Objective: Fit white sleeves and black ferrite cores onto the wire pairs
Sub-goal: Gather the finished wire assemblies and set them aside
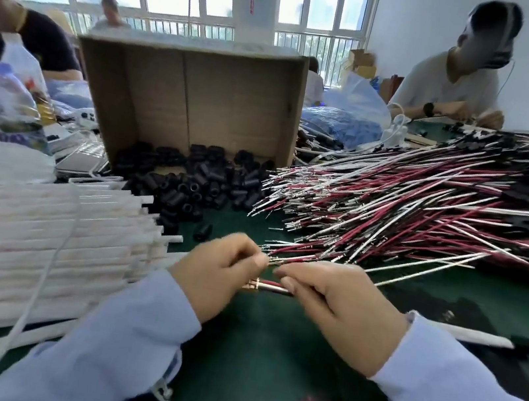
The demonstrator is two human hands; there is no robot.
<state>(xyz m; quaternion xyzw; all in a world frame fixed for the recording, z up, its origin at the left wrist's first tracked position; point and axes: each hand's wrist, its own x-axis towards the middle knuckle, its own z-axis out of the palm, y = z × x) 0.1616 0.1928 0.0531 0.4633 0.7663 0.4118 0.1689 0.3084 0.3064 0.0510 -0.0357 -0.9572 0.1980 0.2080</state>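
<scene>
L hand [220,273] and R hand [340,304] meet over the green table [264,366]. Both have fingers curled and pinch one wire pair [268,287]. Its metal terminals show in the gap between the hands, just left of the R fingertips. 1 cardboard box [185,101] lies on its side behind, w/ black ferrite cores [196,186] spilling from its mouth, too many to count. White sleeves [41,244] are stacked at left and loose wires [410,209] heaped at right, both uncountable. 1 sleeved wire [473,336] lies beyond the R wrist.
</scene>
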